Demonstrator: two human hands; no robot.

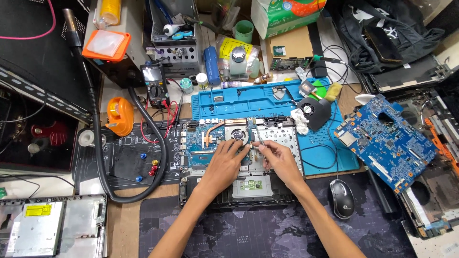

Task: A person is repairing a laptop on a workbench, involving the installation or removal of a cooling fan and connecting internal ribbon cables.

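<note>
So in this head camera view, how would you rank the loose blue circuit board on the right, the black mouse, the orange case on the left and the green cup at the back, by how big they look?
Largest to smallest:
1. Loose blue circuit board
2. Orange case
3. Black mouse, close to the case, so that order is unsure
4. Green cup, though it sits farthest from the camera

Near edge of bench: dark desk mat [267, 234] bare between forearms, room to pull back. Right side: mouse [342, 198] and loose blue board [387, 141] block. Left: black hose [103, 157] loops across. Far edge crammed w/ blue tray [248, 102], multimeter [155, 86], bottles.
</note>
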